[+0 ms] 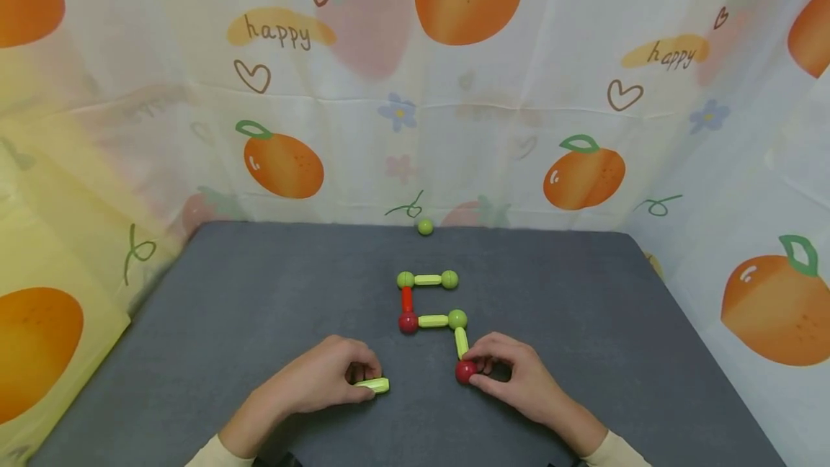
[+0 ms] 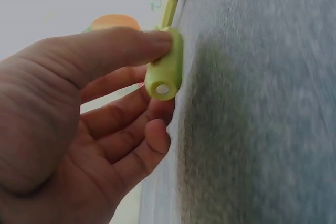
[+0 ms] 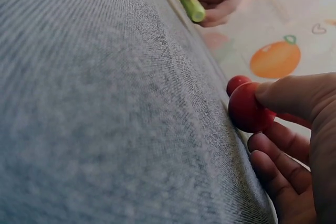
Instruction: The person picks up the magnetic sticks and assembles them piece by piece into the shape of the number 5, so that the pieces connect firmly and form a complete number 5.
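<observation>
My left hand [image 1: 333, 375] pinches a light green magnetic rod [image 1: 375, 385] between thumb and fingers, just above the cloth; a round metal spot shows on the rod's end in the left wrist view. Thumb and fingers of my right hand [image 1: 512, 378] grip a red ball [image 1: 465, 372], which meets the lower end of another green rod [image 1: 461, 342]. That rod runs up to a green ball [image 1: 457, 319]. From there a green rod [image 1: 433, 321] leads left to a second red ball [image 1: 408, 323], then a red rod [image 1: 407, 299] goes up to a green ball [image 1: 405, 279].
At the top of the chain, a green rod [image 1: 428, 280] reaches right to a green ball [image 1: 449, 279]. A loose green ball [image 1: 425, 227] lies at the far edge of the grey table [image 1: 292, 272]. A fruit-printed curtain [image 1: 454, 150] hangs behind and at both sides.
</observation>
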Demonstrator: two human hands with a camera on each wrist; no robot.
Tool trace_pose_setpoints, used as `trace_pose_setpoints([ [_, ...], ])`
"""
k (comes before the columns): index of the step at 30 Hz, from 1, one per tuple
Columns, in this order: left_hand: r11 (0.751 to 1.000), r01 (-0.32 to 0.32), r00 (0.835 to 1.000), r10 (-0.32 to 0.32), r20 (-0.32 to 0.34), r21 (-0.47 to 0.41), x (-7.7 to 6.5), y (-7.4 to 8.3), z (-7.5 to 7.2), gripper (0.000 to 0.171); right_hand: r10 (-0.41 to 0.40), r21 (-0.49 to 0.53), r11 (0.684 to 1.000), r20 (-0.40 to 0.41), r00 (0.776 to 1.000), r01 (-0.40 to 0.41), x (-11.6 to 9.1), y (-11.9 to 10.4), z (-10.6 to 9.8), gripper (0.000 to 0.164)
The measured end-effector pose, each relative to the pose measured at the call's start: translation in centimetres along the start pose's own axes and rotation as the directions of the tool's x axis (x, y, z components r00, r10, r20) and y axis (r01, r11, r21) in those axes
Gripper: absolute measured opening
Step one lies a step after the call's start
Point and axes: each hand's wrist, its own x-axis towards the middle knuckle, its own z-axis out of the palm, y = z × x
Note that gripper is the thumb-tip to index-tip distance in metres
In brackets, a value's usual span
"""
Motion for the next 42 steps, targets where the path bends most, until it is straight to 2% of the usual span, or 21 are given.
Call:
trace_pose_setpoints([
  [7,0.999,-0.038,0.999,0.038,-0.011,0.022,2.0,1.2,0.4,0.021,-0.025,-0.027,0.999,0.004,1.000,0.025,-0.1,0.2,-0.1,0.025],
  [13,0.999,-0.039,0.999,0.039,0.004,0.026,3.5,1.9,0.7,0.020,-0.034,-0.058,0.998,0.020,0.999,0.035,0.1,0.3,0.0,0.025],
  [16,0.999,-0.040,0.999,0.040,0.006,0.030,4.1,2.1,1.0,0.019,-0.073,-0.073,0.995,0.016,0.997,0.074,0.1,0.2,0.1,0.025],
  [21,0.999,-0.036,0.999,0.036,0.013,0.024,4.7,2.4,1.4,0.018,-0.121,-0.089,0.989,-0.001,0.993,0.121,0.2,0.2,0.0,0.026],
  [30,0.999,-0.021,0.999,0.020,0.042,0.029,5.5,2.5,1.7,0.015,-0.109,-0.087,0.990,0.001,0.994,0.109,0.1,0.0,0.1,0.024],
  [42,0.996,-0.049,0.999,0.047,0.028,0.075,6.8,2.8,2.5,0.015,-0.118,-0.079,0.990,-0.003,0.993,0.117,0.1,0.0,0.2,0.023],
])
